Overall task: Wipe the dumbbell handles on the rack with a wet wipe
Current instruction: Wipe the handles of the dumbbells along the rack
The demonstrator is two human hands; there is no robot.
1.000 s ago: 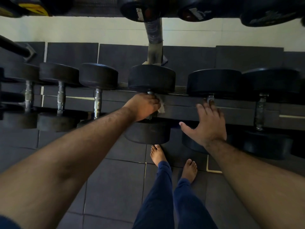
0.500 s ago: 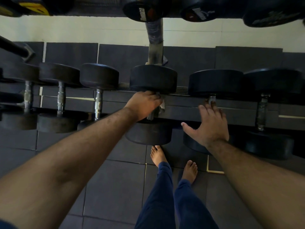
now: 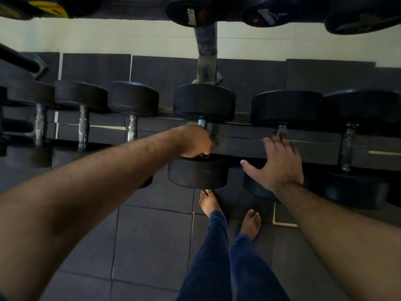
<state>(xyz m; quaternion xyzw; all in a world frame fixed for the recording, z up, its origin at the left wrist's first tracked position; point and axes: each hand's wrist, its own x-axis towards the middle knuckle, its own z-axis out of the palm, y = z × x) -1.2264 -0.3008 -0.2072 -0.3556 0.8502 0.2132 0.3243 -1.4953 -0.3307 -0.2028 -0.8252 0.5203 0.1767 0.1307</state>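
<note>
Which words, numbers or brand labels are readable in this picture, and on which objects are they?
No text can be read here.
White label on the upper dumbbell: too blurred to read.
White label on the next upper dumbbell: blurred, unreadable.
Yellow patch on the weight at the top left: dark marks, not legible.
Lower dumbbells on the rack: no visible markings.

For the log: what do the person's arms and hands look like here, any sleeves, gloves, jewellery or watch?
Both forearms are bare and hairy from the bottom edge of the frame to the wrist, with no sleeves in view. The left hand and right hand are ungloved, and no watch, band or ring shows on either. Lower down, the person wears dark blue trousers and is barefoot.
</note>
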